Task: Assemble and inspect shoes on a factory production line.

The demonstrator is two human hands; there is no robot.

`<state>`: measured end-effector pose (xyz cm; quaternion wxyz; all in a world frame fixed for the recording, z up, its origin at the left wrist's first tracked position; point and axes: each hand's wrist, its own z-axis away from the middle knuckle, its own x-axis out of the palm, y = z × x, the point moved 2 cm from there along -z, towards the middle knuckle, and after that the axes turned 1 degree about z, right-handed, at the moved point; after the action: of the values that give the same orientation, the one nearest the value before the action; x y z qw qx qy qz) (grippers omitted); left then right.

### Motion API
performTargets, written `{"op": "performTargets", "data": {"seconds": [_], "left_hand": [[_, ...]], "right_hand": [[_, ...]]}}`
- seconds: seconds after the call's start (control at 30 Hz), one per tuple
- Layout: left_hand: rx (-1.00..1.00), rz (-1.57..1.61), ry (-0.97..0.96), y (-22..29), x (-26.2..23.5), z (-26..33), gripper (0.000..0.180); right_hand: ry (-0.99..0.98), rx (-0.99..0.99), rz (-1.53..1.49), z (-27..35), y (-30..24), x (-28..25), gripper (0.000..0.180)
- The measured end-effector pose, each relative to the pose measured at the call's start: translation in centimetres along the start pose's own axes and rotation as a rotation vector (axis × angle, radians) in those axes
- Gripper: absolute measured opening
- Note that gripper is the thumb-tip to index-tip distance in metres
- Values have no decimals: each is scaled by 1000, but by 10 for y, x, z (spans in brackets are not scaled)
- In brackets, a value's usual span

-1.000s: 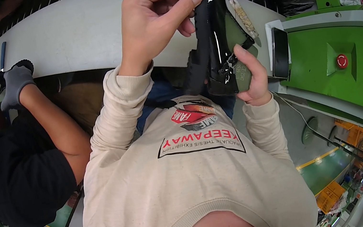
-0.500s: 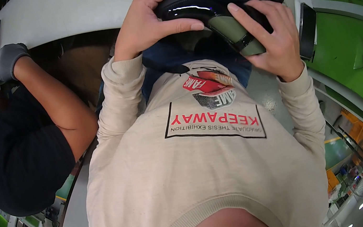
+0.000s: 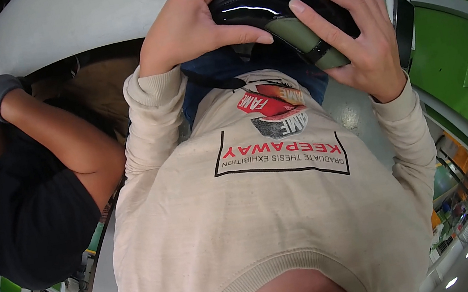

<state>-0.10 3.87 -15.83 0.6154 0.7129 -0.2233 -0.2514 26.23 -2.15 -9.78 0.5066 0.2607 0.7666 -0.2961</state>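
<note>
Since a moment ago we have drawn the black shoe [image 3: 290, 1] closer to our chest — left hand [image 3: 194, 25] clasping its glossy toe, right hand [image 3: 356, 40] wrapped under its olive side — and steady grips should keep it level.

Your single head camera looks steeply down your own chest, close in, its fisheye bending the surrounding edges.
</note>
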Motion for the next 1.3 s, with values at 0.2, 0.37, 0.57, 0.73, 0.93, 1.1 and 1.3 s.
{"op": "performTargets", "data": {"seconds": [0.2,0.37,0.57,0.73,0.93,1.1,1.3], "left_hand": [[-70,163,-10,-5,-5,-4,72],[-54,118,0,-8,-6,-8,70],[-117,214,-34,-7,-20,-22,71],[131,-25,49,6,-26,-33,101],[351,-426,174,107,30,-50,111],[328,-449,323,114,17,-52,72],[404,-575,280,118,15,-55,70]], "right_hand": [[54,59,-45,-12,0,-9,74],[43,47,-53,-13,8,-7,76],[14,-40,-223,-18,24,-32,69],[24,-31,-327,-44,29,-99,50],[148,-153,-151,-78,5,-102,43],[551,34,-656,-60,54,-82,82],[529,138,-1483,-66,24,-1,103]]}}
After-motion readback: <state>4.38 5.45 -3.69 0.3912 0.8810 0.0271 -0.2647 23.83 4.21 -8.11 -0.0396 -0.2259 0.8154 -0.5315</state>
